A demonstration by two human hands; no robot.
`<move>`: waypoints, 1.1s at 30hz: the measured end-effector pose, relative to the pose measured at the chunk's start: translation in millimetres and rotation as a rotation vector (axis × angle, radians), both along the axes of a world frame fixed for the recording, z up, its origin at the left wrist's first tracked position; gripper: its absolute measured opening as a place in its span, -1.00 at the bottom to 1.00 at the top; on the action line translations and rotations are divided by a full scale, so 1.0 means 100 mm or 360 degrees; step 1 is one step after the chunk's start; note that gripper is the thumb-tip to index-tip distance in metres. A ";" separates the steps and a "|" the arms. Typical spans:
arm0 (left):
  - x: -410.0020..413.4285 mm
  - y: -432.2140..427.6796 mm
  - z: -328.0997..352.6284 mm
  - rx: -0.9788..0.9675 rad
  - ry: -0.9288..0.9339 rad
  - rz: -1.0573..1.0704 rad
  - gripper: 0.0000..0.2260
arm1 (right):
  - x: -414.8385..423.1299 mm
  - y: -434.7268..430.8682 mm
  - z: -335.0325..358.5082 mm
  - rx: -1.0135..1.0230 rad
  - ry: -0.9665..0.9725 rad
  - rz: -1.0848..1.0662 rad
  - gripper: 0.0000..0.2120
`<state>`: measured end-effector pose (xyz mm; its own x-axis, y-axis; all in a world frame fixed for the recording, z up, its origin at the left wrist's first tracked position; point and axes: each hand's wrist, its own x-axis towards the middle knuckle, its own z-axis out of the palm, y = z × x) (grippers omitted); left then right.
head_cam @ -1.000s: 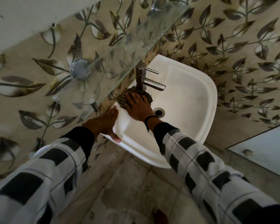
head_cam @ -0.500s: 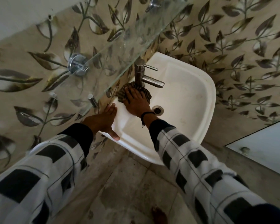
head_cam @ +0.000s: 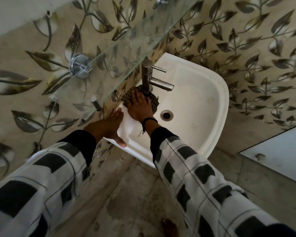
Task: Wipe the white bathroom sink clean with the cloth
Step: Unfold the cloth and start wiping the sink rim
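The white bathroom sink (head_cam: 202, 106) is fixed to a leaf-patterned wall, its drain (head_cam: 166, 115) near the middle of the bowl. A dark checked cloth (head_cam: 153, 101) lies on the sink's back ledge at the foot of the steel tap (head_cam: 148, 74). My right hand (head_cam: 140, 106) lies flat on the cloth with fingers spread, pressing it down. My left hand (head_cam: 109, 127) holds the sink's left rim, thumb on top of the edge and fingers along the side.
A glass shelf (head_cam: 126, 48) on chrome brackets juts from the wall above the sink's left side, close over the tap. A pale panel (head_cam: 280, 154) stands at the right. Stained floor tiles (head_cam: 135, 202) lie below, with a bare foot (head_cam: 169, 226) at the bottom edge.
My right hand with the cloth has slid slightly along the ledge toward the tap's base. My left hand keeps its hold on the rim.
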<state>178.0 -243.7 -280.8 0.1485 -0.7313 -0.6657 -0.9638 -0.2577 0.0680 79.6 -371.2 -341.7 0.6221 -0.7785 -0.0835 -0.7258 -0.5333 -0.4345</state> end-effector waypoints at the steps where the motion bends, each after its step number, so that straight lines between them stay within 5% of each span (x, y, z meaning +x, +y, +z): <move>1: 0.01 0.00 0.00 -0.0003 0.0014 0.0008 0.34 | -0.03 -0.02 0.01 -0.0047 0.0002 0.0026 -0.45; 7: 0.01 0.01 0.00 -0.0008 0.0015 -0.0007 0.33 | -0.01 -0.12 0.15 -0.0256 0.0239 0.0066 -0.34; 12: 0.01 0.01 0.01 -0.0024 0.0027 -0.0011 0.32 | 0.08 -0.04 0.12 -0.0089 0.0080 -0.0087 -0.31; 17: -0.01 0.01 0.02 0.0013 0.0005 -0.0023 0.31 | -0.22 -0.11 0.00 -0.0424 0.0018 0.0114 -0.43; 21: -0.02 -0.02 0.05 0.0058 -0.0030 -0.0042 0.33 | -0.18 -0.01 -0.08 -0.0414 -0.0010 -0.0025 -0.38; 26: 0.00 -0.02 0.01 0.0057 -0.0058 -0.0048 0.36 | -0.33 -0.06 -0.18 -0.0490 -0.0023 0.0224 -0.37; 33: -0.03 0.00 0.03 0.0040 -0.0058 -0.0032 0.34 | -0.28 0.10 -0.23 -0.0285 -0.0225 0.0087 -0.45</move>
<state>175.1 -243.5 -277.4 0.1584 -0.7174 -0.6784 -0.9705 -0.2396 0.0268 51.9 -361.6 -365.2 0.6596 -0.7377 0.1438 -0.6322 -0.6480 -0.4248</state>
